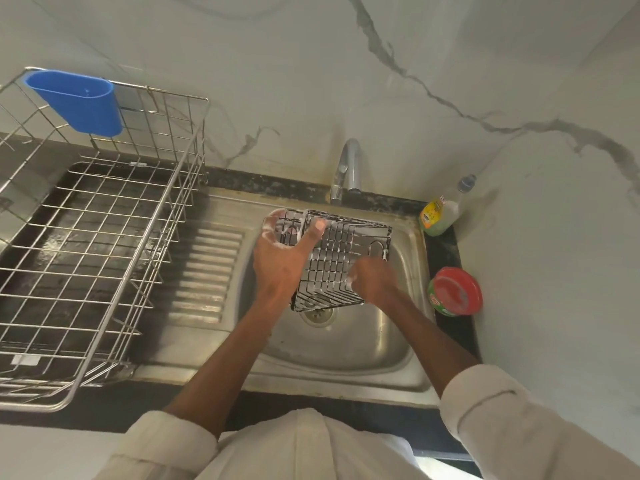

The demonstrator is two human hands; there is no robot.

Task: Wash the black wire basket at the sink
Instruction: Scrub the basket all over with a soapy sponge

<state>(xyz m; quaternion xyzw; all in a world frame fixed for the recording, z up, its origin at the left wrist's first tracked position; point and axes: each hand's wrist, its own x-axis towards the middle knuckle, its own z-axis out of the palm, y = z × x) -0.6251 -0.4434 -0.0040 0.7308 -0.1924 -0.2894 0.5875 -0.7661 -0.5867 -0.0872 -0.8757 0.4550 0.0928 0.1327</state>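
one black wire basket [341, 258] sits over one steel sink [346, 344], which has one drain [318, 315] and one tap [347, 171]. two hands are on it: one left hand [282, 259], one right hand [372, 278]. one large silver dish rack [104, 230] carries one blue cup holder [78, 102]. beside the sink stand one soap bottle [441, 211] and one red-lidded tub [455, 291]. two rolled sleeves [485, 403] show.

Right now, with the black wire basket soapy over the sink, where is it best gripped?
Probably the top-left rim corner of the black wire basket, approached from the left, as the left hand does. The basket is tilted up on edge, so that rim gives fingers wires to hook while the right hand scrubs.
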